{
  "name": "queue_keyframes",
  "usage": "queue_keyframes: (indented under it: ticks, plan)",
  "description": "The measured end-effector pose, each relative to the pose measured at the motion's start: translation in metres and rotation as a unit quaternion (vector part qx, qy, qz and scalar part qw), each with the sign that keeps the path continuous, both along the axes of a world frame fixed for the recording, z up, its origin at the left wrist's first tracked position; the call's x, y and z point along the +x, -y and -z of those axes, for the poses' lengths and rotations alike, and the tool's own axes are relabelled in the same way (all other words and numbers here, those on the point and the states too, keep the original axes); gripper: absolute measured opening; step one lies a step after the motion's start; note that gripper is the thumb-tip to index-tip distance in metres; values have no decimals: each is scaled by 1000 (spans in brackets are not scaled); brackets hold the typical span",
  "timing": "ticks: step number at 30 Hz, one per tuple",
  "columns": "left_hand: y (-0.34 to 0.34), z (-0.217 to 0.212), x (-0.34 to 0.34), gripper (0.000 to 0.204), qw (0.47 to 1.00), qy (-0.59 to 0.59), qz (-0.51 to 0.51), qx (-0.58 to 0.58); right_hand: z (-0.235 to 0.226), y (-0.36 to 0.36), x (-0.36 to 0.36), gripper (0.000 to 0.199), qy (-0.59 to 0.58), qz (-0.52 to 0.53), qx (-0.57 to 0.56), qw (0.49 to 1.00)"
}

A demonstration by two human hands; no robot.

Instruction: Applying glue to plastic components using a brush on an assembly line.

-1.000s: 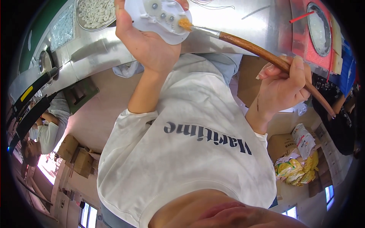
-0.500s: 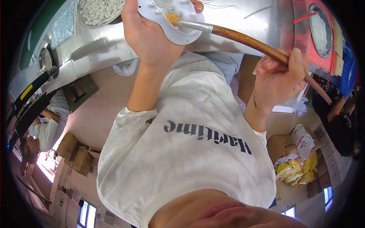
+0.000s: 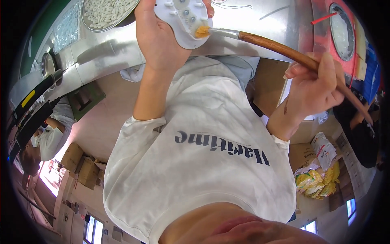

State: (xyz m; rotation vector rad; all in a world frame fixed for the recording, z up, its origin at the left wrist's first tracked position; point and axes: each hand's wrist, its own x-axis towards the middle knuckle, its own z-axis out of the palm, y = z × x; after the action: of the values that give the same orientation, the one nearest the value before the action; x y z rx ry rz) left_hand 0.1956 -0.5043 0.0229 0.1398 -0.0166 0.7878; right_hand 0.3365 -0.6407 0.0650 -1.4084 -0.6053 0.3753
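Note:
My left hand (image 3: 164, 44) grips a white plastic shell (image 3: 172, 20) by its sides, its hollow side facing up. Round metallic parts and small posts sit inside the shell, whose far end is cut off by the picture's upper edge. A wooden-handled brush (image 3: 280, 48) with a metal collar lies between the fingers and thumb of my right hand (image 3: 319, 83). Its orange-yellow bristles (image 3: 202, 31) touch the inside of the shell near its close end.
A metal bowl (image 3: 97, 29) of small white parts stands at the left beside a clear bag (image 3: 67, 26). On the right, a red tray (image 3: 349, 67) holds an oval dish (image 3: 342, 32) of whitish stuff, with a red straw-like stick (image 3: 323, 18) across its rim. Both rest along the metal table (image 3: 239, 18).
The brush tip has moved right and slightly nearer inside the shell, and my right hand has shifted right and down. My left hand and the shell have moved a little.

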Motion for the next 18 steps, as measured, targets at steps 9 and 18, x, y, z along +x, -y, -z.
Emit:
queue_keyframes:
  ticks: [9,18]
  plan:
    - [-2,-2,-8,60,970,-241,3,32,19,2,-2,22,72,-17,119,990]
    - [1,-4,9,57,975,-223,10,2,22,-10,-5,25,78,-9,122,990]
